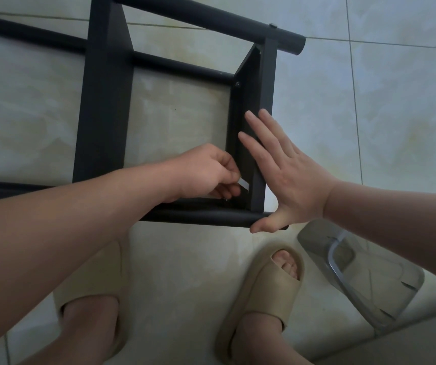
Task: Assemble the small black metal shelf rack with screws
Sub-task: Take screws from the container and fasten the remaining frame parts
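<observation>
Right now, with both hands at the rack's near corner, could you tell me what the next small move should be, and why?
Probably a small turn of the silver tool with the left hand: it pinches the tool at the joint of end panel and near tube, while the open right hand braces the panel, thumb on the tube.

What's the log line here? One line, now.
left hand pinches small pale tool at rack corner | right hand braces end panel, fingers straight

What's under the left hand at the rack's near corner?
A small silvery tool pinched in the left hand, against the black end panel. Most of it and any screw are covered by the fingers.
</observation>
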A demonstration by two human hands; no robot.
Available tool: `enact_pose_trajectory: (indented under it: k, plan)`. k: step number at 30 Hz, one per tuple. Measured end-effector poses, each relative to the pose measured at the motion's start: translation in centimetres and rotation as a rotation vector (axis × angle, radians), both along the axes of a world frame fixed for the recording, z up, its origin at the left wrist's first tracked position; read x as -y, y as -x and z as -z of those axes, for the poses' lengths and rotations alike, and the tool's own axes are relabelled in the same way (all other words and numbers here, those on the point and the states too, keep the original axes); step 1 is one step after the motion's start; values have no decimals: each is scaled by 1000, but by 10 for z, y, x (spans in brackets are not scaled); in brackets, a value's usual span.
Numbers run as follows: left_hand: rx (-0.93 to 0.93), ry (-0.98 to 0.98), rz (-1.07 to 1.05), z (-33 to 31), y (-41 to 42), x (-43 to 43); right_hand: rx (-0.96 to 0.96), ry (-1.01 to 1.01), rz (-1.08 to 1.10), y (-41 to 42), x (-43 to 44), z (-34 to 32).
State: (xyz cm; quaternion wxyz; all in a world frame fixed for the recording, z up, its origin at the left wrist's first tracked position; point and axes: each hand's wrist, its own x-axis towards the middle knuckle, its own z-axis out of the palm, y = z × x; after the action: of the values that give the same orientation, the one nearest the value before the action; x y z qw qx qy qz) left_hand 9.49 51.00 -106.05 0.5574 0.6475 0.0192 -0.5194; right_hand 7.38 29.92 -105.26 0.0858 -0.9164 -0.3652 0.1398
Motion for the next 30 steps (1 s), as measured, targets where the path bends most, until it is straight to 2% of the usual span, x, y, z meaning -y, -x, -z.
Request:
enact_pose_trajectory:
  k: [24,30]
  plan:
    - [126,-11,273,3,3,-9,-2,-2,-1,0,0,0]
    - [215,-57,393,4,2,-10,-3,7,2,0,0,0]
